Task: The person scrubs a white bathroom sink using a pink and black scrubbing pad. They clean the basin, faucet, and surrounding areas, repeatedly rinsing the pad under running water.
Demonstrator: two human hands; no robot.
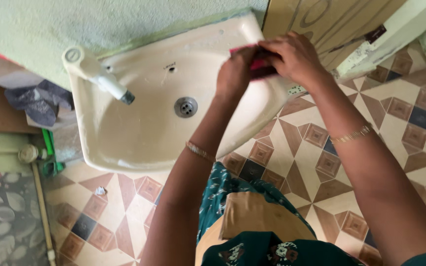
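Near: both forearms reach forward over patterned floor tiles (301, 148), thin bangles at the wrists. Left hand (235, 74) and right hand (294, 56) meet at the basin's right rim, fingers closed on a pink-red packet (261, 66) held between them. Beyond: cream wash basin (139, 128), drain (186, 107), white tap (102, 79) on the left.

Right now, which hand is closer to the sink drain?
Left. The left hand is above the basin, just right of the drain; the right hand is farther right, at the sink edge.
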